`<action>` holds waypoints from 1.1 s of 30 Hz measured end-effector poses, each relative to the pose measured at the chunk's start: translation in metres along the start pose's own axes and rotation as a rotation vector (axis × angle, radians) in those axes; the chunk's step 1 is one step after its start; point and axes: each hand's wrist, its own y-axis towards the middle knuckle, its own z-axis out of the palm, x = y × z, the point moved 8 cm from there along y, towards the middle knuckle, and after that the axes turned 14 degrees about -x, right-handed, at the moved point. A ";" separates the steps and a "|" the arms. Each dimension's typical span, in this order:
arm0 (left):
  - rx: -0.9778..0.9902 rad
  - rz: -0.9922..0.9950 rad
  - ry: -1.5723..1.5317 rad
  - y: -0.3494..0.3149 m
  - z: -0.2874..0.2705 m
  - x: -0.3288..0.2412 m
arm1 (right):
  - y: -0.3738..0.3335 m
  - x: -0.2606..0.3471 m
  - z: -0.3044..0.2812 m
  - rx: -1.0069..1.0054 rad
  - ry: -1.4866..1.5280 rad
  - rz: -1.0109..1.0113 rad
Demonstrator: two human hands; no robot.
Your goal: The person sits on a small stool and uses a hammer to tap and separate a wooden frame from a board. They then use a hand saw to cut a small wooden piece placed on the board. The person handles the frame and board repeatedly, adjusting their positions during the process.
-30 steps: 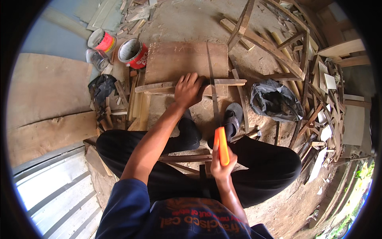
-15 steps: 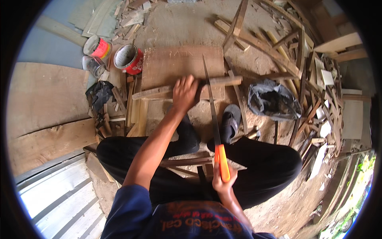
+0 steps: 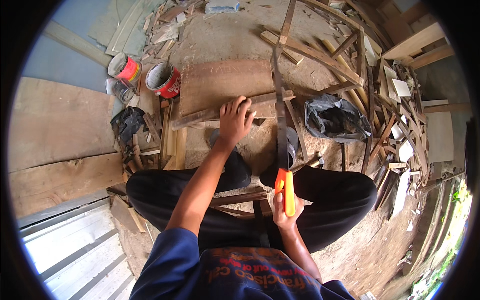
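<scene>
My left hand (image 3: 234, 122) is closed over a narrow wooden strip (image 3: 262, 100), pressing it against a flat wooden board (image 3: 225, 77). The strip lies at a slant, its right end jutting past the board's edge. Closer to my body, my right hand (image 3: 292, 212) grips the orange handle of a handsaw (image 3: 282, 135). The saw's long dark blade points away from me and crosses the strip near its right end. Whether its teeth touch the wood, I cannot tell. My feet are below the board's near edge.
Paint cans, one red (image 3: 170, 85), stand left of the board beside a black plastic bag (image 3: 127, 120). At the right lie an open black bag (image 3: 337, 120) and a heap of scrap wood (image 3: 400, 135). A hammer (image 3: 316, 161) rests near my right foot. Long timbers (image 3: 320, 57) lie beyond.
The saw has shifted right along the strip, from near the board's right part to close by the strip's end. My left hand still holds the strip, now slightly more tilted.
</scene>
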 end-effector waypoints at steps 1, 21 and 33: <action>-0.009 0.018 0.011 -0.006 -0.002 -0.004 | -0.004 -0.008 -0.001 0.005 0.001 0.057; 0.036 0.054 -0.129 0.009 0.022 -0.040 | -0.002 -0.027 -0.014 -0.013 0.282 0.202; 0.057 0.087 -0.077 0.008 0.025 -0.037 | -0.011 -0.057 -0.014 -0.008 0.110 0.362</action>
